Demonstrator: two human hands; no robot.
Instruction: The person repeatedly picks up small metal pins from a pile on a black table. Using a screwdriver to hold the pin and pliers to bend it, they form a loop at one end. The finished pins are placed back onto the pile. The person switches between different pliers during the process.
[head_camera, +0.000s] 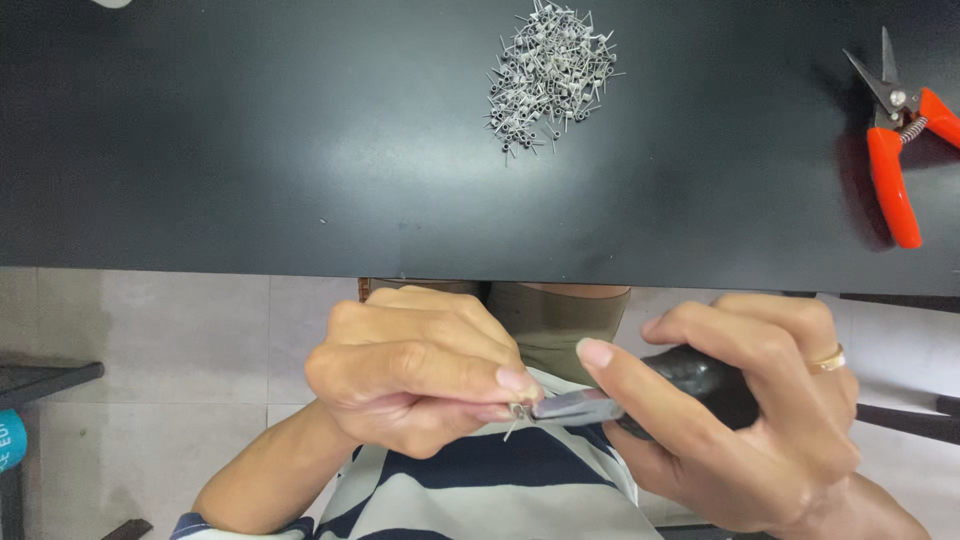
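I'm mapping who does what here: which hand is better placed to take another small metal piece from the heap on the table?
Probably the left hand: it pinches only a small coil, while the right hand grips the black-handled pliers. The heap lies roughly centred.

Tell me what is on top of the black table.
On the black table lie a pile of small metal coils and orange-handled snips. A pale object at the upper left edge is cut off and cannot be identified.
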